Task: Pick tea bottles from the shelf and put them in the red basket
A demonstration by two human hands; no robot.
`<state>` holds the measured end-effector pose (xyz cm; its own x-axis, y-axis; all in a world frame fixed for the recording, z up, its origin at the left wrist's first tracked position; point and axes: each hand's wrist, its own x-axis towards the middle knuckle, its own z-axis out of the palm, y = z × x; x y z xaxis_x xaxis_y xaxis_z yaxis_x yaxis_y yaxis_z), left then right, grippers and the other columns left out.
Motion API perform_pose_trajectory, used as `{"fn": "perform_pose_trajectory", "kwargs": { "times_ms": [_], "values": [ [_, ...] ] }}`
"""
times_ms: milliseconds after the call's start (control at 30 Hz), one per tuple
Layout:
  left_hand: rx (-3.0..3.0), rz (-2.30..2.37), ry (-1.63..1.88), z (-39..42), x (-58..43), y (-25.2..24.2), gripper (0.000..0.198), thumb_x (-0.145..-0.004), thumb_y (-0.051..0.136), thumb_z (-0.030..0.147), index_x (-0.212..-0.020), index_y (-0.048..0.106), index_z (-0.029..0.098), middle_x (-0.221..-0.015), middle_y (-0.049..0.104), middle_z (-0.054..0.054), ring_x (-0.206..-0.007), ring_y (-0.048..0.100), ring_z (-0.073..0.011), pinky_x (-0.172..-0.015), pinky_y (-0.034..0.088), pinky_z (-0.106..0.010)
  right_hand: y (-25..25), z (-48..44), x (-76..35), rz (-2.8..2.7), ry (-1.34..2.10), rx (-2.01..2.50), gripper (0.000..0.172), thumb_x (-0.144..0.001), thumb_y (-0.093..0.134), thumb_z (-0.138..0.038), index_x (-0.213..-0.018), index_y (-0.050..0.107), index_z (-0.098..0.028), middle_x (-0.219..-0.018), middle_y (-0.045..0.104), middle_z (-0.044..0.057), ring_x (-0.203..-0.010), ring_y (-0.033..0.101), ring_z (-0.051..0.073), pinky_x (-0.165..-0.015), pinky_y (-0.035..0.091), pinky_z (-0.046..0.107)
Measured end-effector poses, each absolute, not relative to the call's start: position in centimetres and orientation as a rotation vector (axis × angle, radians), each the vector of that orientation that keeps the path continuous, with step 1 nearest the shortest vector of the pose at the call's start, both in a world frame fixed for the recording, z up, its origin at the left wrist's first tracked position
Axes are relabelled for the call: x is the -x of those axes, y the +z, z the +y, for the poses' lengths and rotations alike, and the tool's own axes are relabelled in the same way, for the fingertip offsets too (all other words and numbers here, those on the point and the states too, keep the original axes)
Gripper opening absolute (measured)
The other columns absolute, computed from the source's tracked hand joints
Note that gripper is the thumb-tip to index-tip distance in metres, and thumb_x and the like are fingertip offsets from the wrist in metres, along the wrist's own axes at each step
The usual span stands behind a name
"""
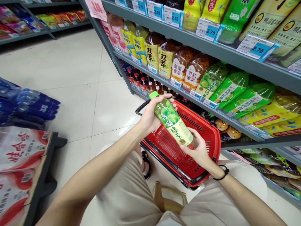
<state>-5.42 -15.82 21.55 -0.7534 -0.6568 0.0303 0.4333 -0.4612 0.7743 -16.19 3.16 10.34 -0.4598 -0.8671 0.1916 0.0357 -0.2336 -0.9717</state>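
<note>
A bottle of green plum tea with a light green cap lies slantwise between my two hands, above the red shopping basket. Around its neck end, just below the cap, my left hand is wrapped. My right hand grips the base end, with the thumb underneath and the fingers at the side. The label faces up at me. No goods show in the visible part of the basket, which stands in front of my knees; its black handle sticks out at the far left side.
Shelves of bottled drinks with price tags run along the right, close to the basket. At the left are a low pallet of shrink-wrapped packs and blue bottle packs. Snack shelves stand farther back across the tiled floor.
</note>
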Motion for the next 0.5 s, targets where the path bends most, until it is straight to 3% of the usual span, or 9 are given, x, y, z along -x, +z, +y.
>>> {"fn": "perform_pose_trajectory", "kwargs": {
  "times_ms": [100, 200, 367, 500],
  "values": [
    [-0.377, -0.928, -2.293, -16.2, 5.5, 21.5, 0.022, -0.085, 0.069, 0.032, -0.099, 0.072, 0.016, -0.088, 0.073, -0.002, -0.08, 0.071, -0.015, -0.093, 0.06, -0.035, 10.7, 2.8, 16.3, 1.133, -1.694, 0.904, 0.05, -0.089, 0.073, -0.054, -0.13, 0.061, -0.027, -0.121, 0.069, 0.009, -0.093, 0.068, 0.024, -0.073, 0.061, 0.036],
    [-0.374, -0.864, -2.33, -16.4, 5.6, 21.5, 0.021, -0.085, 0.068, 0.032, -0.098, 0.072, 0.015, -0.088, 0.073, -0.002, -0.079, 0.071, -0.0139, -0.092, 0.06, -0.033, 11.3, 2.4, 16.2, 0.821, -1.514, 0.773, 0.059, -0.098, 0.043, -0.07, -0.123, 0.065, -0.021, -0.101, 0.073, 0.012, -0.072, 0.065, 0.024, -0.047, 0.052, 0.031],
    [-0.392, -0.897, -2.311, -16.5, 5.7, 21.3, 0.022, -0.085, 0.067, 0.032, -0.097, 0.072, 0.015, -0.089, 0.073, -0.003, -0.081, 0.071, -0.0141, -0.092, 0.06, -0.032, 11.5, 2.3, 16.2, 0.736, -1.461, 0.721, 0.057, -0.101, 0.046, -0.063, -0.122, 0.068, -0.015, -0.098, 0.075, 0.016, -0.082, 0.069, 0.026, -0.048, 0.052, 0.027],
    [-0.453, -0.978, -2.269, -16.7, 5.8, 21.1, 0.027, -0.084, 0.068, 0.036, -0.099, 0.073, 0.014, -0.096, 0.076, -0.006, -0.089, 0.071, -0.0173, -0.093, 0.059, -0.033, 11.2, 2.7, 16.3, 0.833, -1.552, 0.755, 0.051, -0.101, 0.054, -0.058, -0.122, 0.07, -0.014, -0.097, 0.076, 0.015, -0.076, 0.068, 0.022, -0.049, 0.05, 0.027]
  ]
}}
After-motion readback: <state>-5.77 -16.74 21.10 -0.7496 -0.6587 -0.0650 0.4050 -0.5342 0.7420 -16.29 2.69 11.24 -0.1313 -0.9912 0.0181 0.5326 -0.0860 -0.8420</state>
